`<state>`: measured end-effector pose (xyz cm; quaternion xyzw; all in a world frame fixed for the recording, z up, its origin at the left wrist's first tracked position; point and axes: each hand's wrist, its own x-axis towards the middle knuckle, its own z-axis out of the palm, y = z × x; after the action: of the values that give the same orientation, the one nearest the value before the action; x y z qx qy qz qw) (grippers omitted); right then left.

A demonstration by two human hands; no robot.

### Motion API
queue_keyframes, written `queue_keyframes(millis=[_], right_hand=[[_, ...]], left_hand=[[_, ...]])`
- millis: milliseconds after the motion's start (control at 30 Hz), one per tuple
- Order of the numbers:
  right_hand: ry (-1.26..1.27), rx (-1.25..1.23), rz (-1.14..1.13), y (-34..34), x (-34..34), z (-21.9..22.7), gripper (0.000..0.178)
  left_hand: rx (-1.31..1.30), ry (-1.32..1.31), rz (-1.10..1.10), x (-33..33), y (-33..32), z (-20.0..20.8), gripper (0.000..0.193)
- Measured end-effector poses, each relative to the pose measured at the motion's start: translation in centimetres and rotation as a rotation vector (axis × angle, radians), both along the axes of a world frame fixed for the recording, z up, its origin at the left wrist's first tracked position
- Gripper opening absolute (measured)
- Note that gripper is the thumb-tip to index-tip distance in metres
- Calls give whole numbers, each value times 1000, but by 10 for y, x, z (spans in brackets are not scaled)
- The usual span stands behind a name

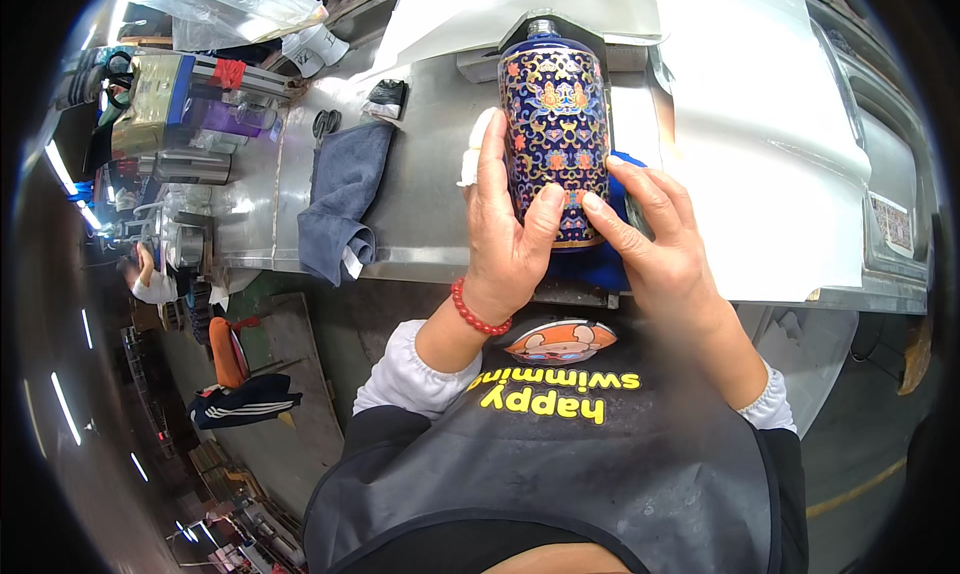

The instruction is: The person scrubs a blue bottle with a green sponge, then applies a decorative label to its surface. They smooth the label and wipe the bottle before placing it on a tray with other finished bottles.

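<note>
Off to my left on the metal surface (420,204) lies a grey cloth (345,199), slumped half over the front edge, with a pair of scissors (325,124) just beyond it; neither touches what I hold.

My left hand (505,234) wraps the near left side of the vase (557,124), fingers (492,159) laid long up its flank and thumb pressed across the lower front. One fingertip wears a white wrap (tape or a cot, I cannot tell which). A red bead bracelet (478,316) sits at that wrist.

The vase itself is a tall dark-blue cylinder covered in gold and orange flower scrollwork, with a narrow neck pointing away from me. It tilts over the surface's near edge, its foot toward my chest, above a blue cloth (595,264).

I judge it hard, glossy and fairly heavy, an enamelled thing that would chip or dent if dropped, and slick under bare skin. The body, held wide from both sides, is the safe hold, not the thin neck.

My right hand (660,249) closes the other side, fingers (640,189) spread on the lower right flank, thumb meeting the left one near the foot. White sheets (760,124) cover the surface beyond.
</note>
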<state>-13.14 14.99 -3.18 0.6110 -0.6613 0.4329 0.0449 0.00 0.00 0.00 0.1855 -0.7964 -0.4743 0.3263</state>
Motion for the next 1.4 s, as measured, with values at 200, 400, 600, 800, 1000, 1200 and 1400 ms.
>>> queue_keyframes(millis=[200,400,600,800,1000,1200,1400], right_hand=[[-63,-90,-15,-4,-5,11,53],[-477,15,149,-14,-23,42,28],[-621,-19,65,-31,-25,45,25],[-805,81,33,-29,-22,30,23],[-1125,-31,47,-24,-22,8,24],[-1305,-90,50,-13,-24,-2,25],[-845,-124,-77,-22,-33,1,21]], left_hand=[[-387,26,100,13,1,-7,77],[-851,-34,79,38,-2,-20,71],[-845,-15,105,41,-4,-24,68],[-1095,-206,91,38,3,-14,78],[-890,-218,18,38,7,-2,83],[-982,-374,33,25,9,12,87],[-1072,-392,-70,11,9,17,74]])
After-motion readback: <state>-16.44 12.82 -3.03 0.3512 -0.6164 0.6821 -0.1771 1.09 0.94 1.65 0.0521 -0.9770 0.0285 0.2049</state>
